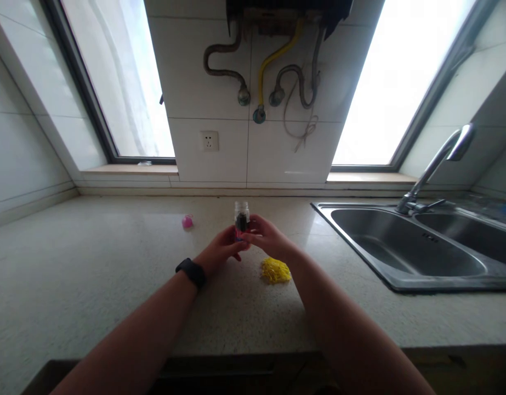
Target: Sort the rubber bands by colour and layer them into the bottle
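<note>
A small clear jar (pixel 242 211) stands upright above the middle of the counter, with no lid on its mouth. Dark and reddish contents or a label show in its lower part. My left hand (pixel 225 246) is closed around the jar's lower left side, a dark band on the wrist. From the right, my right hand (pixel 266 235) grips the same jar, fingers curled round its side. Just below the right hand lies a bundle of thin yellow strands (pixel 276 271), seemingly in clear wrapping. A small pink object (pixel 187 221) sits apart to the left.
The pale speckled counter (pixel 92 274) runs to the tiled wall. At the right is a steel double sink (pixel 401 241) with a tall chrome faucet (pixel 437 159). Pipes (pixel 261 71) and a socket (pixel 210 141) are on the wall, between two windows.
</note>
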Demonstrator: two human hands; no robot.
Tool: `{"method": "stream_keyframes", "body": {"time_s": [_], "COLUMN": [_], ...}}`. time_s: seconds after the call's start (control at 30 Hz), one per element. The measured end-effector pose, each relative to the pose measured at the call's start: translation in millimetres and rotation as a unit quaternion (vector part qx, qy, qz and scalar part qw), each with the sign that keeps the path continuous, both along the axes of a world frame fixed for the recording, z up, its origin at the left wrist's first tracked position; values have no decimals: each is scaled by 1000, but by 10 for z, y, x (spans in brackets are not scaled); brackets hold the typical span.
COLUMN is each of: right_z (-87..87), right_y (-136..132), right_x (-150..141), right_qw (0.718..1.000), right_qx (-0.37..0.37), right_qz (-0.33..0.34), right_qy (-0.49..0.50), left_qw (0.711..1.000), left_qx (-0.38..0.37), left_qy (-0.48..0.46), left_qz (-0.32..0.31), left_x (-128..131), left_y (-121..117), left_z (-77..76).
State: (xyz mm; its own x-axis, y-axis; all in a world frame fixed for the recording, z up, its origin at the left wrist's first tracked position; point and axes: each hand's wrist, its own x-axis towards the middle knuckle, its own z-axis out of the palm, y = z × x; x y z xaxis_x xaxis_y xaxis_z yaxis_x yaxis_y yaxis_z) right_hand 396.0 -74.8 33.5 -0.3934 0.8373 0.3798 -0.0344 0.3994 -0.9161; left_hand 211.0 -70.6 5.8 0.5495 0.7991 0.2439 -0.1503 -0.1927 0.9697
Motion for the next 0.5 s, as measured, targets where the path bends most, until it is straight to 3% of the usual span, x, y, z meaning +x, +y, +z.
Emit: {"method": "stream_keyframes", "body": {"time_s": [0.17, 0.33, 0.5], "right_z": [17, 302, 649], "right_y": [10, -66, -164], "right_x": [91, 453, 817], "right_qw": [994, 969, 886], "right_qx": [42, 36, 51], "right_qz": [-52, -144, -81], "right_qy": [-91, -199, -454], "left_qw": [999, 993, 989], "left_qx": [26, 41, 70], "left_qy": [41, 110, 131], "left_qz": [-15, 5, 9], "left_x": [-38, -64, -45], "left_y": [69, 118, 156], "left_z": [-6, -64, -55]}}
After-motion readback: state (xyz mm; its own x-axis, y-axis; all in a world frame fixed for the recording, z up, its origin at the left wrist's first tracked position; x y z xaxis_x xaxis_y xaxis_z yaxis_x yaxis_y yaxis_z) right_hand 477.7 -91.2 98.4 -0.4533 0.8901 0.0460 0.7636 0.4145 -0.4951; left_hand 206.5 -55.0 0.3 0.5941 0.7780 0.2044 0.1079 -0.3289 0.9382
